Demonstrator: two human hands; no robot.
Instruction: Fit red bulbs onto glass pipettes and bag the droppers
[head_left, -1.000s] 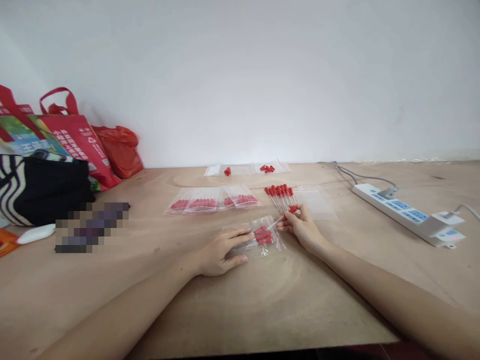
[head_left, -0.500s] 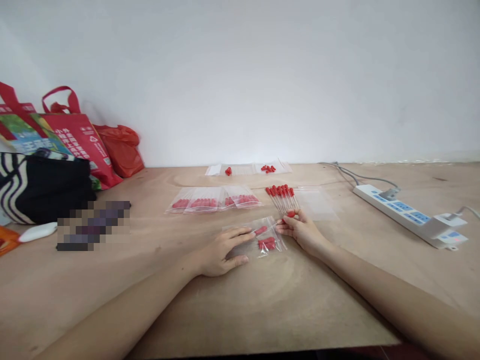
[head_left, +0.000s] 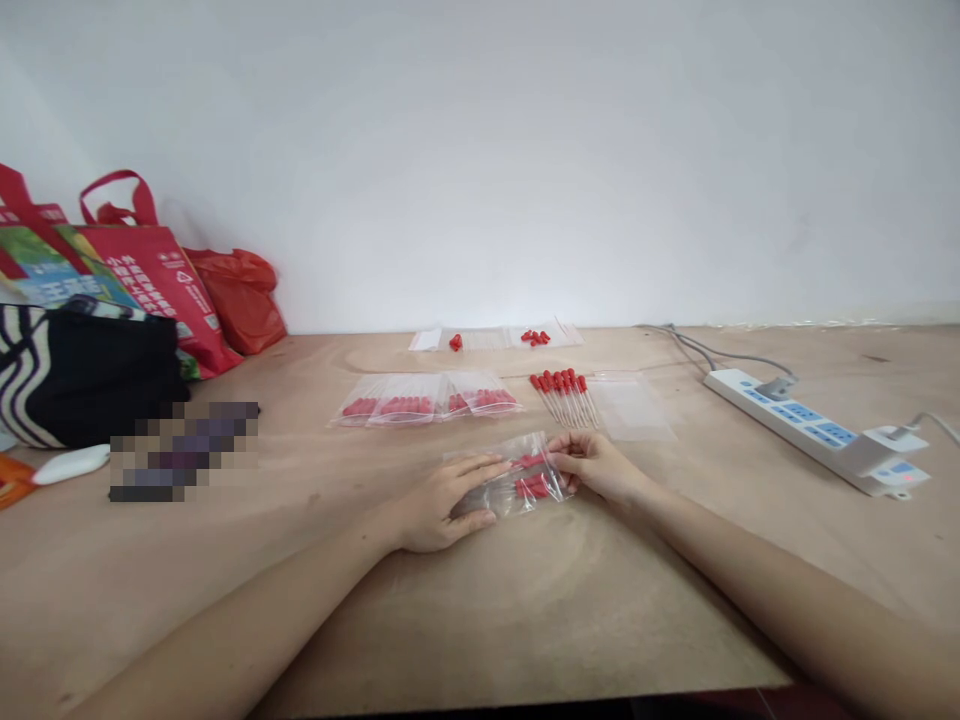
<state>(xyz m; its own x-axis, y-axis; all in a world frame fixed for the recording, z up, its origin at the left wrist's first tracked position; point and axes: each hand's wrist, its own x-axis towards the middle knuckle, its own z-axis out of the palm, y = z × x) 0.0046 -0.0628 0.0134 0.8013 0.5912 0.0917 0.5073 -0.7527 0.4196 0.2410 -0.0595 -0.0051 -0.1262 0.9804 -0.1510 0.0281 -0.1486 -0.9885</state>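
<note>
A clear zip bag lies on the wooden table between my hands, with several red-bulbed droppers inside. My left hand rests on the bag's left part, fingers apart. At the bag's right end, the fingers of my right hand are pressed together at its opening; whether they pinch the bag edge or a dropper is too small to tell. Beyond them lies a row of loose droppers with red bulbs. Filled bags overlap to the left of that row, and a flat clear bag is on its right.
Along the wall lie bags with small red bulbs. A white power strip with plugs and cables is on the right. Shopping bags, a black striped cloth item and a pixelated object stand or lie left.
My right hand has moved slightly down and left to the bag's opening. The red bulb it held beside the row now no longer shows there. My left hand has stayed in place.
</note>
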